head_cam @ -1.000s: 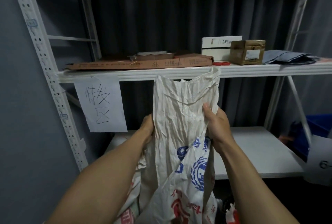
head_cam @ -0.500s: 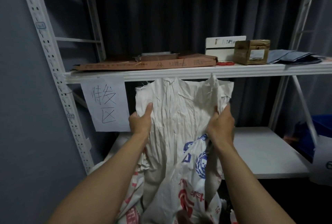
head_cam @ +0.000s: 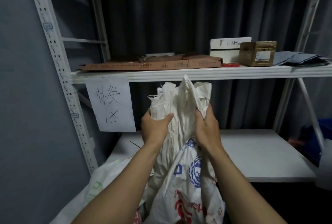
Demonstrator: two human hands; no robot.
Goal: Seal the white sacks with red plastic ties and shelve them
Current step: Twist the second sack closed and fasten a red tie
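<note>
A white woven sack point(head_cam: 181, 184) with blue and red print stands upright in front of me, its crumpled open top bunched together. My left hand point(head_cam: 154, 127) grips the bunched neck from the left, thumb across the front. My right hand point(head_cam: 206, 128) grips the neck from the right. Red plastic ties point(head_cam: 230, 65) lie on the upper shelf point(head_cam: 161, 75) beside a white box. A second white sack point(head_cam: 100, 182) lies low at the left, partly hidden by my left arm.
The upper shelf carries a flat cardboard box point(head_cam: 149, 65), a metal tray point(head_cam: 159, 56), a white box point(head_cam: 228, 48), a brown parcel point(head_cam: 256, 54) and grey bags point(head_cam: 300, 59). A handwritten paper sign point(head_cam: 111, 105) hangs from its edge. The lower shelf point(head_cam: 251, 153) is white. A blue bin point(head_cam: 316, 143) sits at the right.
The sack's mouth was spread wide between my hands; both hands have moved inward and gathered it into a bunched neck.
</note>
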